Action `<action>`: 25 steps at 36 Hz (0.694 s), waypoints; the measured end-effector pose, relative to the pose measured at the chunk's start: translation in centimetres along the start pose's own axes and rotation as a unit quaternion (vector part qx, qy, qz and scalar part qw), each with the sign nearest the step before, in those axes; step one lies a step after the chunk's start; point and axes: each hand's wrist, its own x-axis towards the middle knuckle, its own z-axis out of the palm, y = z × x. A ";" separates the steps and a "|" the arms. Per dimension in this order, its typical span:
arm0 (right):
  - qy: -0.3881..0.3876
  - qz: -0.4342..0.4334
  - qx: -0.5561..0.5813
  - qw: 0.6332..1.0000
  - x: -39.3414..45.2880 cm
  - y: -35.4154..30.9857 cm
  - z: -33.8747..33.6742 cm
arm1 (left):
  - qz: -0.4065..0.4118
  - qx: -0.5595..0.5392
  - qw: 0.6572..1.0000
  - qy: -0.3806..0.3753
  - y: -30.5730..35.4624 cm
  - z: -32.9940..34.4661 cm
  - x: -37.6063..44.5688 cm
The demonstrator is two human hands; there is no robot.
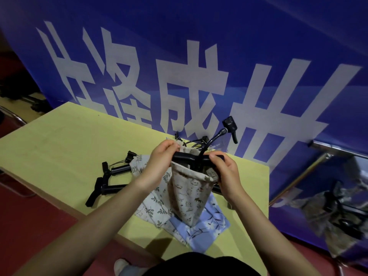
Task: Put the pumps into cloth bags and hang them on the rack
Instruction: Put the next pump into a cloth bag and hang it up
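Observation:
A beige cloth bag (187, 198) with small animal prints hangs above the yellow table (59, 148). A black pump sits inside it; its T-handle (189, 157) lies across the bag's mouth and its hose with a black nozzle head (230, 124) curves up behind. My left hand (161, 158) pinches the bag's rim and the handle's left end. My right hand (223, 168) grips the handle's right end and the rim. Two more black pumps (105, 186) lie on the table at the left. A leaf-print bag (153, 198) and a blue bag (201, 230) lie flat under the held one.
A blue banner (199, 56) with large white characters stands right behind the table. At the right a metal rack bar (342, 148) carries filled bags (334, 216), blurred. Red floor and a chair frame (14, 118) lie to the left. My shoe (121, 265) shows below.

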 end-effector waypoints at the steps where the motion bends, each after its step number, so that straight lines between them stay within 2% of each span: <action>1: -0.009 -0.004 -0.007 1.000 -0.1 0.1 0.1 | 0.008 0.015 1.000 0.000 -0.3 0.4 -0.2; 4: -0.027 -0.006 -0.025 0.999 -0.2 0.3 0.5 | 0.034 0.032 0.999 0.020 -0.8 1.0 -0.7; 7: -0.058 0.015 -0.023 0.998 -0.4 0.5 0.3 | 0.043 -0.001 0.998 0.046 -1.0 0.6 -0.7; 10: -0.095 0.063 0.000 0.993 -0.7 1.5 0.0 | 0.037 -0.034 0.997 0.066 -1.7 0.0 -0.4; 15: -0.089 0.171 -0.103 0.976 -0.9 2.5 -1.2 | 0.053 -0.054 0.993 0.092 -2.6 -0.2 -0.5; 19: -0.124 0.242 -0.156 0.950 -1.3 2.7 -1.7 | 0.054 -0.076 0.990 0.105 -2.7 -0.7 -0.4; 22: -0.085 0.220 -0.215 0.948 -1.2 3.0 -1.9 | 0.057 -0.076 0.990 0.101 -2.6 -1.0 -0.3; 25: -0.025 0.181 -0.170 0.968 -1.2 3.1 -2.3 | 0.055 -0.069 0.991 0.099 -2.7 -1.3 -0.1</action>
